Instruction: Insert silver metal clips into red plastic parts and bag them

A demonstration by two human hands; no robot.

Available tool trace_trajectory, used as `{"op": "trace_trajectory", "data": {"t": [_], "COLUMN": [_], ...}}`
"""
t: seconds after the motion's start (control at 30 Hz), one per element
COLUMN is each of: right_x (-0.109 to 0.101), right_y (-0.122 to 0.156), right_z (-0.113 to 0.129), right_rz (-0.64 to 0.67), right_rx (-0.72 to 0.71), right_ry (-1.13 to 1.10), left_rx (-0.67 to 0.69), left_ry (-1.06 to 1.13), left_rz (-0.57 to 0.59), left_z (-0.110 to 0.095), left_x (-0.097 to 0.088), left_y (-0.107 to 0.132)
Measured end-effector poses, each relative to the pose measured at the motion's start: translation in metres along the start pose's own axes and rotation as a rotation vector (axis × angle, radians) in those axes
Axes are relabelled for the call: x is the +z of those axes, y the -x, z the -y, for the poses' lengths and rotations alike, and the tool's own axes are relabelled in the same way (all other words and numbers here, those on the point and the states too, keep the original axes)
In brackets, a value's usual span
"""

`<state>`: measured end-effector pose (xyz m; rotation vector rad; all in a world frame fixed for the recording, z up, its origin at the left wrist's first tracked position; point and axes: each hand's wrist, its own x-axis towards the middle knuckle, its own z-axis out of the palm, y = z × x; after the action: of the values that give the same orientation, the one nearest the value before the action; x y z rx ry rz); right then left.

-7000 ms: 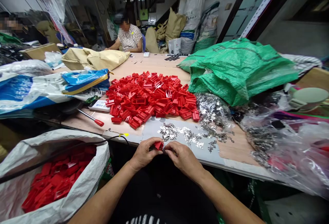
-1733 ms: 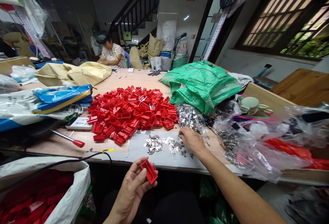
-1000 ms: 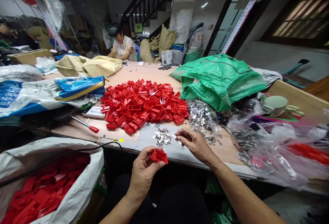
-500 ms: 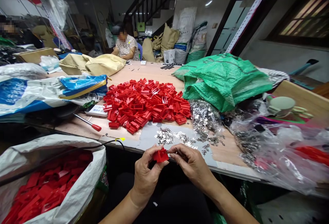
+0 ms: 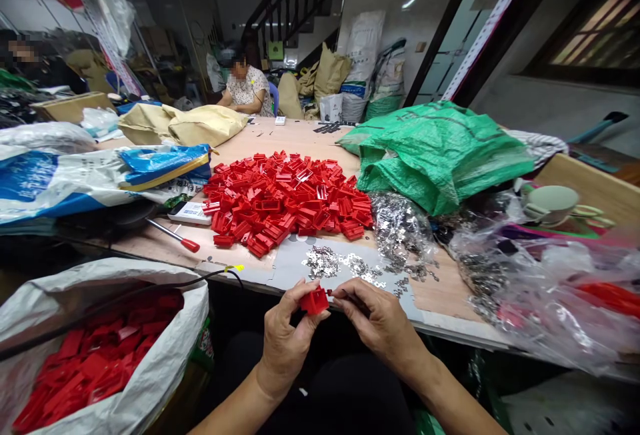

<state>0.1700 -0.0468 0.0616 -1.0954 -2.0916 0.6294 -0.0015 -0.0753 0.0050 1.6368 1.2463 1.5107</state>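
Between its thumb and fingers, my left hand (image 5: 289, 328) grips a small red plastic housing (image 5: 315, 302), just off the table's front edge. My right hand (image 5: 375, 312) is closed in a pinch right beside the housing's right side; what sits in its fingertips is too small to make out. Beyond both hands, small flat metal pieces (image 5: 323, 262) lie scattered on a grey sheet (image 5: 290, 272). Behind them a big pile of red plastic housings (image 5: 285, 202) covers the middle of the table.
At lower left stands a white sack (image 5: 195, 302) of red parts, with a black cable (image 5: 210, 276) across it. A red-handled tool (image 5: 187, 243) lies near the edge. Right are a green woven bag (image 5: 440, 148) and clear plastic bags (image 5: 555, 288). A person (image 5: 245, 88) sits at the far side.
Both hands stay nearly in place, the red housing still in the left. The right fingertips sit very slightly farther from the housing. The view has shifted a little.
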Motion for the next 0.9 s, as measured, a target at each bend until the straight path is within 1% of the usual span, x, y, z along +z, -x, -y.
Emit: {"op": "trace_trajectory", "data": {"t": [0.17, 0.33, 0.47, 0.6, 0.67, 0.77, 0.9], "right_x": [0.002, 0.004, -0.003, -0.007, -0.003, 0.006, 0.017], "right_y": [0.002, 0.000, -0.002, 0.000, 0.002, 0.004, 0.004], "right_z": [0.001, 0.002, 0.001, -0.006, -0.009, -0.012, -0.013], "right_rz": [0.058, 0.116, 0.185, 0.138, 0.136, 0.155, 0.169], "right_rx": [-0.010, 0.044, 0.140, 0.297, 0.344, 0.368, 0.398], "right_ry": [-0.007, -0.096, -0.265, -0.329, -0.364, -0.490, -0.679], "left_rx": [0.051, 0.048, 0.005, -0.012, -0.005, 0.024, 0.134], "left_ry": [-0.045, 0.004, 0.055, 0.078, 0.080, 0.067, 0.019], "left_rz": [0.007, -0.008, -0.026, -0.023, -0.010, 0.015, 0.045], "left_z": [-0.002, -0.001, 0.000, -0.001, -0.001, -0.003, -0.008], "left_x": [0.001, 0.003, 0.003, 0.002, 0.002, 0.001, -0.001], "left_y": [0.000, 0.003, 0.004, 0.004, 0.004, 0.005, 0.004]}}
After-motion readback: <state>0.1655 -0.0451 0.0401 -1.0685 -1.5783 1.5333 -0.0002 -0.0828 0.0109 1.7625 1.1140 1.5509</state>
